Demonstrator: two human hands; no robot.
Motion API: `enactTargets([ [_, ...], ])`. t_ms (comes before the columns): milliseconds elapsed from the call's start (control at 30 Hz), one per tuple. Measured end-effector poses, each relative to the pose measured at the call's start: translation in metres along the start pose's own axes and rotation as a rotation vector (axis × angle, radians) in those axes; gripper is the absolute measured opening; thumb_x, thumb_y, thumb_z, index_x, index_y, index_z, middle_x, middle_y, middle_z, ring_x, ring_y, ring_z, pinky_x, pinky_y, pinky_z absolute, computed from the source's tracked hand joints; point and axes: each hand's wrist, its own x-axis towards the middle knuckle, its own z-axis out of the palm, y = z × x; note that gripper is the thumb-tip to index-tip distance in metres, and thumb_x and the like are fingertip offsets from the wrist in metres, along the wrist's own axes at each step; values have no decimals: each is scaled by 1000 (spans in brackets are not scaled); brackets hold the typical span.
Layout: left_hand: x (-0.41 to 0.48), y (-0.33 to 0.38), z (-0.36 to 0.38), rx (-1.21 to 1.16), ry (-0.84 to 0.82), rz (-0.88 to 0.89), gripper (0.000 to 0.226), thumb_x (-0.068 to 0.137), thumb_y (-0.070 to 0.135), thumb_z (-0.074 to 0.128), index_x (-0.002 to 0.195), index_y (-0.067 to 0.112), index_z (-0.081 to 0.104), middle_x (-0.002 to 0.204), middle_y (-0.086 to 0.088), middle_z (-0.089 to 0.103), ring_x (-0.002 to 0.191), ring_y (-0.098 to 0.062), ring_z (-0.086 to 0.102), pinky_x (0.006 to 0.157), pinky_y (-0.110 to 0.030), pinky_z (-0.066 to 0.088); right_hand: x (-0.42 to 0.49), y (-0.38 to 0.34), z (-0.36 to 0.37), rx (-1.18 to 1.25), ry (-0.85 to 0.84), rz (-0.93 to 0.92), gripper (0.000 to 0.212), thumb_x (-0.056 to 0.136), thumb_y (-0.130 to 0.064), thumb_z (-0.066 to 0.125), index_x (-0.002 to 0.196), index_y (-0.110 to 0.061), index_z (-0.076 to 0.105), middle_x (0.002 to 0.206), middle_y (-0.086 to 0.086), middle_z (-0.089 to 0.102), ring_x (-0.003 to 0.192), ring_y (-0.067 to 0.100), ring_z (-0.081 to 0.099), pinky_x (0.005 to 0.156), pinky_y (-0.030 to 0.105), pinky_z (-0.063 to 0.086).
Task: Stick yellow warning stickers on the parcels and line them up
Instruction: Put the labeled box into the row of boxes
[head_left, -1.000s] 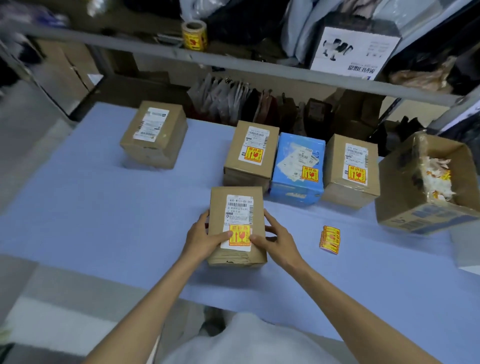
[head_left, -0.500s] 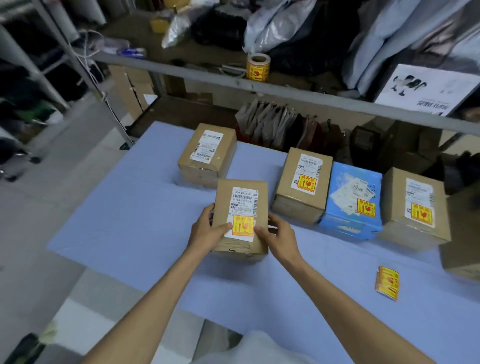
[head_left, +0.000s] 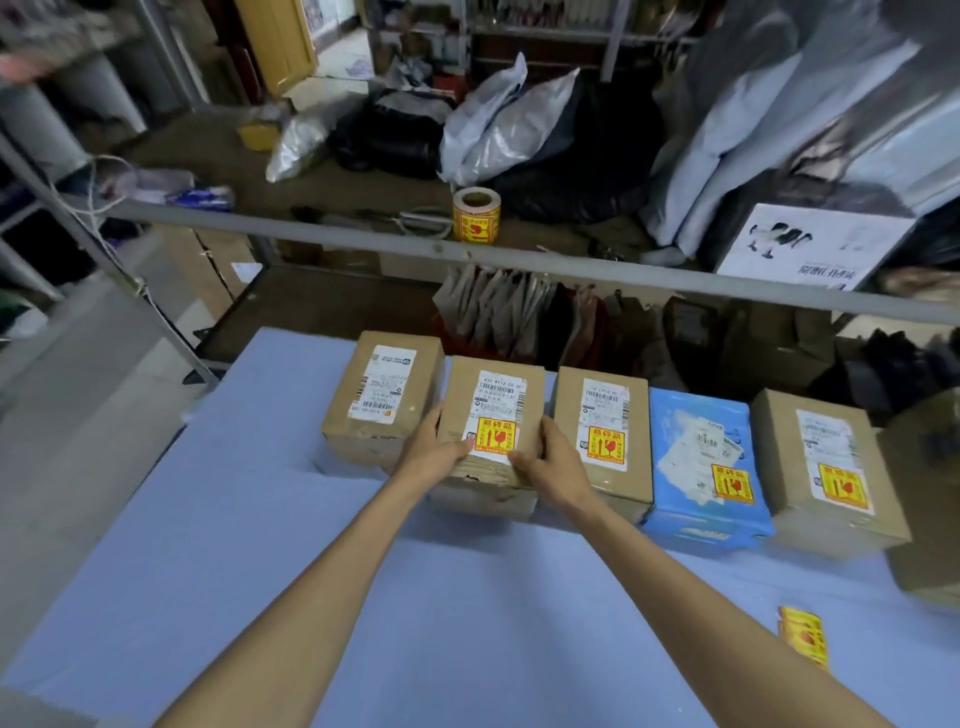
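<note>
at the far table (head_left: 260, 519) edge, our left hand (head_left: 434, 451) and right hand (head_left: 548, 467) clasp a stickered parcel (head_left: 493, 415) between two brown parcels in the row.

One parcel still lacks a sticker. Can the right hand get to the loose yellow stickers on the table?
Probably yes: the yellow sticker strip lies alone on the blue table cover, but the right hand must first release the brown cardboard parcel.

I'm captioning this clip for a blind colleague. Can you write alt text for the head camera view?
Both hands, left hand and right hand, hold a brown stickered parcel in a row of parcels on a blue table. The leftmost parcel shows no yellow sticker.
</note>
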Motion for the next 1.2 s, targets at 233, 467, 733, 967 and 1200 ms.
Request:
enactTargets([
  [233, 44, -1, 6, 37, -27, 4, 64, 89, 12, 63, 145, 26, 34, 136, -1, 56, 122, -20, 52, 100, -34, 42, 39, -1, 8, -92, 68, 41, 42, 87, -10, 66, 123, -9, 44, 121, 5, 63, 110, 22, 61, 92, 34, 51],
  [467, 57, -10, 12, 70, 12, -10, 71, 87, 10, 65, 147, 27, 31, 138, -1, 53, 126, -23, 49, 107, -41, 40, 53, 2, 22, -246, 51, 119, 61, 88, -10, 62, 137, 4, 28, 129, 18, 52, 116, 32, 54, 95, 39, 48],
  [733, 58, -16, 14, 75, 26, 30, 68, 85, 9, 67, 143, 23, 35, 135, -1, 56, 122, -21, 53, 105, -41, 42, 45, 4, 28, -357, 88, 41, 51, 90, -1, 54, 135, -1, 30, 131, 16, 41, 115, 31, 51, 96, 36, 44],
  [967, 61, -12, -1, 48, 173, 114, 44, 82, -1, 64, 124, 12, 57, 119, -3, 64, 105, -15, 60, 89, -28, 49, 43, -3, 35, -496, 179, -115, 43, 82, 1, 54, 123, -3, 44, 134, 14, 38, 120, 30, 42, 103, 35, 41],
  [1200, 92, -24, -78, 401, 423, -1, 45, 83, 16, 69, 126, 16, 52, 130, -12, 49, 122, -32, 45, 98, -42, 41, 57, -42, 71, -318, 16, -283, 25, 90, -6, 50, 114, -7, 56, 113, 8, 59, 102, 24, 56, 83, 32, 47],
])
